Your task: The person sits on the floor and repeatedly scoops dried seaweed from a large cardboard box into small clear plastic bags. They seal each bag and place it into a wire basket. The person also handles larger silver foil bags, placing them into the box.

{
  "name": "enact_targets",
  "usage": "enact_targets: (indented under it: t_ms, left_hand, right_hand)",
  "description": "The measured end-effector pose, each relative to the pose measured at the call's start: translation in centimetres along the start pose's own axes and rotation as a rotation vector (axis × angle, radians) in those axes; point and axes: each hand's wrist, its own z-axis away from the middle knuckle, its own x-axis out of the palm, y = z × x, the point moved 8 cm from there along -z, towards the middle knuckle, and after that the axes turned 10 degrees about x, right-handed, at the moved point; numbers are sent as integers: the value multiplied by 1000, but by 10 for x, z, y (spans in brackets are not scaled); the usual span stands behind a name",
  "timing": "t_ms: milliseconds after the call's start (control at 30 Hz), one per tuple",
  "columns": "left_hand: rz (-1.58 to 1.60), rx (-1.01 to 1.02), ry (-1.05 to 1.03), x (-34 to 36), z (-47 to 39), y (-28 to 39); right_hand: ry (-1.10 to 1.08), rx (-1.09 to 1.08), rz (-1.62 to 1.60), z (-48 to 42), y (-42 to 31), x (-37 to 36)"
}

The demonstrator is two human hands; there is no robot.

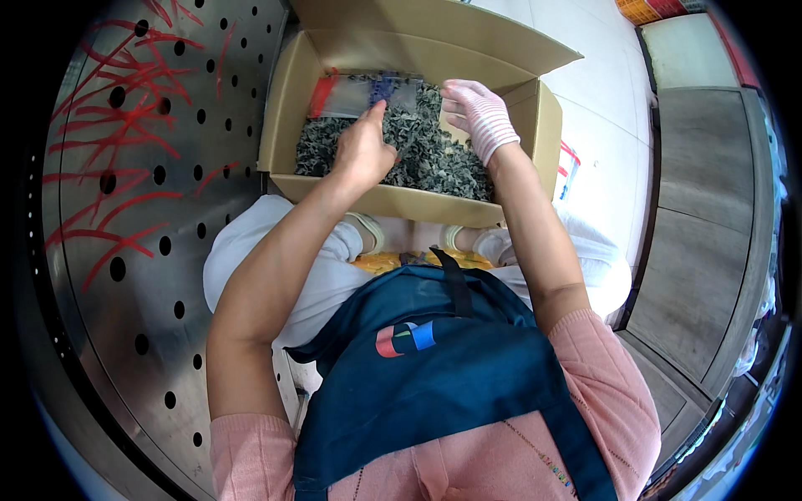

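Note:
An open cardboard box (388,200) holds a layer of dark, crinkled dried pieces (432,166), which look like dried fungus. On them, at the back left inside, lies a clear plastic bag (357,100) with a red strip and blue print, partly blurred. My bare left hand (366,147) is over the pieces, its index fingertip at the bag's lower edge; whether it grips the bag is unclear. My right hand (479,119), in a white-and-pink striped glove, hovers over the box's right part, fingers slightly curled and apart, with nothing seen in it.
A perforated metal panel (182,244) with red marks stands close on the left. The box's long flap (463,25) is raised at the back. Grey wood-look panels (702,188) are on the right, beyond white floor tiles (601,81). Yellow packaging (382,262) lies between my feet.

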Motion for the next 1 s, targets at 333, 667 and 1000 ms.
enact_targets:
  t_ms: [333,667,1000]
  left_hand:
    - [-14,-8,-31,-4,-2,8]
    - [-39,10,-20,2,4,-2]
    - [-32,51,18,5,-1,0]
  right_hand:
    - [-149,298,1097,-68,139,-65]
    - [-329,448,1296,-41,182,-14]
    - [-482,225,1615,-75,206,-19]
